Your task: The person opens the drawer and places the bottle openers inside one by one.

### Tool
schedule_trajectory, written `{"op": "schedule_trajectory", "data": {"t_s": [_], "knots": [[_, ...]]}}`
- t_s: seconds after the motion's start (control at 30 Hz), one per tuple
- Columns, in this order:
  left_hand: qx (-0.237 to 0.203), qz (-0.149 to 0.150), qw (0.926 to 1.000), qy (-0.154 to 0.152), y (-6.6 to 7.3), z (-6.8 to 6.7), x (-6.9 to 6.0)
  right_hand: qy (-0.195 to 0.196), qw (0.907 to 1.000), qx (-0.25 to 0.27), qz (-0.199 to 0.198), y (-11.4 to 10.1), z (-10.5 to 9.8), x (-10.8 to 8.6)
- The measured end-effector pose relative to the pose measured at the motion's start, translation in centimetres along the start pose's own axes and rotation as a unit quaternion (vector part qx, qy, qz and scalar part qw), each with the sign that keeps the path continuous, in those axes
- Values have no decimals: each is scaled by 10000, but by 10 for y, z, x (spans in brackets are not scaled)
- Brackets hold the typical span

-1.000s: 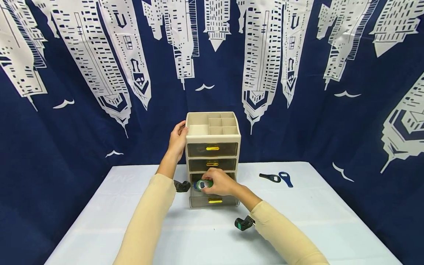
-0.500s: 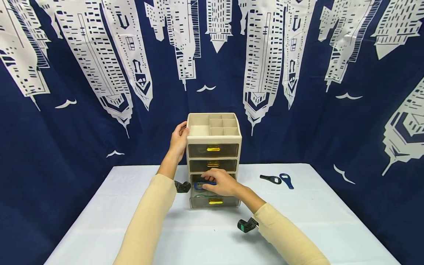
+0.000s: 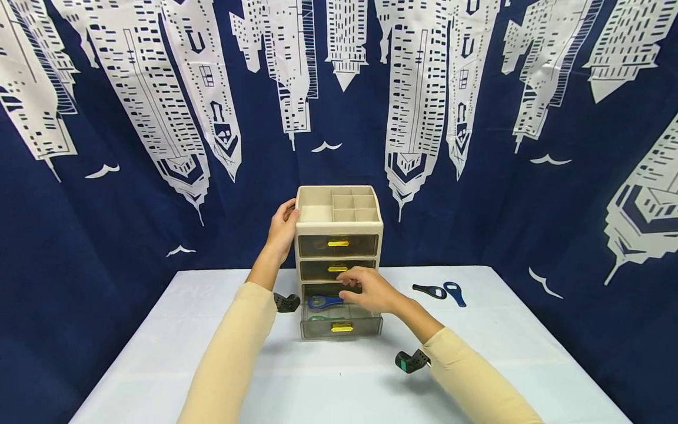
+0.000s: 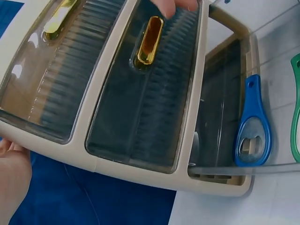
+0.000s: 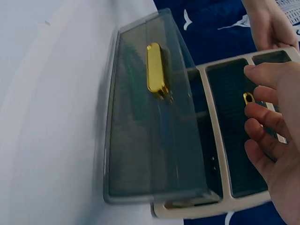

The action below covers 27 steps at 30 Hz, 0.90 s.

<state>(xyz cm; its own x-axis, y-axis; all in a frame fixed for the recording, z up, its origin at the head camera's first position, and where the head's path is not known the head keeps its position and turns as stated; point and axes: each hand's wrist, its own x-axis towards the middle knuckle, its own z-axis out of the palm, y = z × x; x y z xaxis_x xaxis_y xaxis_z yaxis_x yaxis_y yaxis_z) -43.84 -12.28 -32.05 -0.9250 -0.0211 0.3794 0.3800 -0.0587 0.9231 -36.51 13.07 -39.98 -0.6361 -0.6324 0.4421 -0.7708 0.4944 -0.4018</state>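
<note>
A cream drawer organizer (image 3: 339,227) stands mid-table with its bottom drawer (image 3: 371,327) pulled out. In that drawer lie a blue bottle opener (image 3: 318,302) and a green bottle opener (image 3: 324,318), both also visible in the left wrist view. My left hand (image 3: 282,227) rests against the organizer's upper left side. Above the drawer's right part hovers my right hand (image 3: 373,290), fingers loosely bent, holding nothing. Its fingers (image 5: 262,115) hang apart in front of a closed drawer with a gold handle (image 5: 248,98).
Right of the organizer, a black bottle opener (image 3: 431,291) and another blue bottle opener (image 3: 454,294) lie on the white table (image 3: 328,394). Divided compartments (image 3: 354,203) top the organizer. A dark blue curtain (image 3: 339,159) with white building prints hangs close behind.
My right hand let go of the green bottle opener in the drawer, then lifted away to the right. Both openers came into fuller view. My left hand stayed on the organizer.
</note>
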Motion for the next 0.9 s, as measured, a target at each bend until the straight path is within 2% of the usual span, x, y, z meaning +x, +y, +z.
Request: {"op": "schedule_trajectory", "data": {"t_s": [0.33, 0.53, 0.73, 0.9], "knots": [[-179, -79, 9995, -256, 2, -3, -3, 353, 9994, 51, -37, 12, -24, -23], [-553, -314, 9965, -541, 3, -8, -5, 568, 9978, -25, 327, 23, -40, -38], [-756, -287, 9935, -805, 5, -12, -4, 896, 9924, 95, 844, 36, -60, -49], [-770, -277, 9929, -864, 5, -12, -4, 1015, 9884, 52, 1126, 47, -75, -58]]}}
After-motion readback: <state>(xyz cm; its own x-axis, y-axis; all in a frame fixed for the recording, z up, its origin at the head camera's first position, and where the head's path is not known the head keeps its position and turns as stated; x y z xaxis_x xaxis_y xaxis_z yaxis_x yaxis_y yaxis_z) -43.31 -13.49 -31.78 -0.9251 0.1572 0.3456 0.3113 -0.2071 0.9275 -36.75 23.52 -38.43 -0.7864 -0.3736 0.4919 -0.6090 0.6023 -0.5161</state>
